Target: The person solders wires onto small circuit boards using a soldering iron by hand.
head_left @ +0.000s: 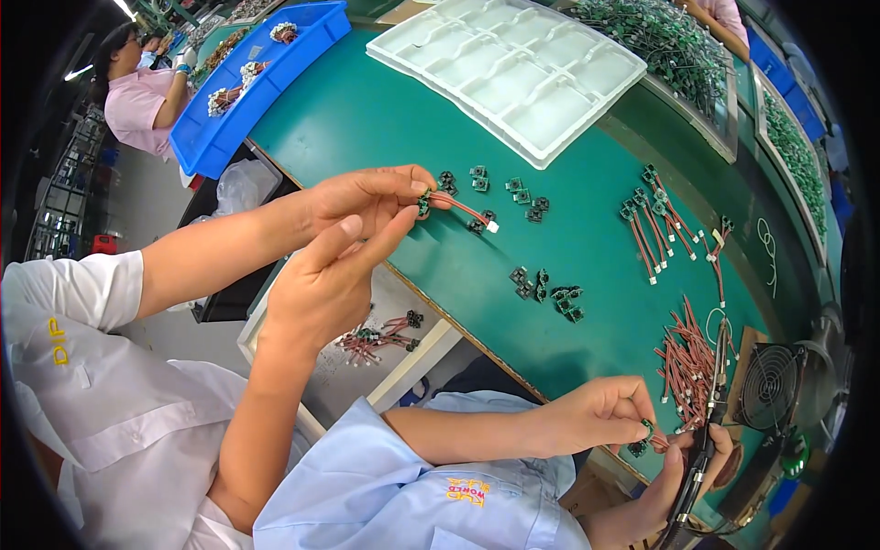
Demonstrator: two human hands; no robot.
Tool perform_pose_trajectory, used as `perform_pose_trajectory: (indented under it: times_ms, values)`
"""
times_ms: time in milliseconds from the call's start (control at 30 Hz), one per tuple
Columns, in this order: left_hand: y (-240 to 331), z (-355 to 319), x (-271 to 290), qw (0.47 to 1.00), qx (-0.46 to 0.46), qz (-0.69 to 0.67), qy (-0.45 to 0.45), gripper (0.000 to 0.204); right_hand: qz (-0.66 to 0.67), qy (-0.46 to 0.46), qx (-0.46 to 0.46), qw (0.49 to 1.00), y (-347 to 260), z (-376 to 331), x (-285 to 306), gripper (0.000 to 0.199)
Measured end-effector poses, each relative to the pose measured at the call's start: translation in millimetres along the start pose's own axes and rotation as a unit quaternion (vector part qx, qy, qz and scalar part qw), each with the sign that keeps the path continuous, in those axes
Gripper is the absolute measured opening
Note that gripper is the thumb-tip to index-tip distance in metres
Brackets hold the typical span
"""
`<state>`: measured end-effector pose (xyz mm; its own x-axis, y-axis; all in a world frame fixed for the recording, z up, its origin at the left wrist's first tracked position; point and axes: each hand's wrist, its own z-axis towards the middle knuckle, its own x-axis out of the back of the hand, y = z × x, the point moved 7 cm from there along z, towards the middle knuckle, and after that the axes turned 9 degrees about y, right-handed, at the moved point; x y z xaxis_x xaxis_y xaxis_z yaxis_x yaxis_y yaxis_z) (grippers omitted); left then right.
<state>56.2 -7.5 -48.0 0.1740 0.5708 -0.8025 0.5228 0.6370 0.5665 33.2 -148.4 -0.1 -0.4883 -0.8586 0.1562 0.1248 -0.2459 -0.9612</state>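
My left hand [610, 412], in a blue sleeve, is closed on a small green circuit board [640, 445] near the table's front edge. From the board, short reddish wires [660, 441] run toward my right hand [689, 472]. A slim black rod-like tool, apparently a soldering iron [702, 449], lies along that hand, with the fingers curled behind it. How firmly they grip it is partly hidden. Just beyond is a heap of reddish wires [686, 362] with white connectors. To the left, a co-worker's hands [353, 225] hold another board [424, 203] with a white-plugged cable [467, 214].
Several small boards [522, 192] lie in groups on the green table [440, 284]. Wired boards [655, 215] rest farther right. A white tray [513, 69], a blue bin [302, 55] and a box of green parts [665, 55] stand beyond. A round-grilled fan [768, 385] is at right.
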Motion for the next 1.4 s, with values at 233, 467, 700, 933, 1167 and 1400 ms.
perform_pose_trajectory:
  times_ms: [233, 467, 700, 933, 1167, 1400]
  values:
    - [3, 2, 5, 1.0, 0.018, -0.011, 0.002, 0.011, 0.003, -0.001, -0.001, 1.0, 2, 2, -4, 0.048]
    - [4, 3, 7, 1.0, 0.013, -0.014, 0.008, 0.011, -0.013, 0.004, -0.012, 1.0, -2, 1, -6, 0.048]
    - [3, 6, 10, 1.0, 0.017, -0.003, 0.014, 0.011, -0.028, 0.014, -0.021, 0.999, -9, 2, -11, 0.048]
    - [10, 5, 7, 0.999, -0.006, 0.005, 0.041, 0.01, -0.036, 0.072, 0.0, 0.997, -10, 3, -4, 0.046]
    - [9, 3, 13, 0.998, -0.007, 0.028, 0.062, 0.01, -0.04, 0.044, 0.028, 0.998, -7, 5, 1, 0.047]
    - [14, 0, 15, 0.996, -0.033, 0.034, 0.078, 0.01, -0.054, 0.07, 0.055, 0.995, -8, 4, 5, 0.044]
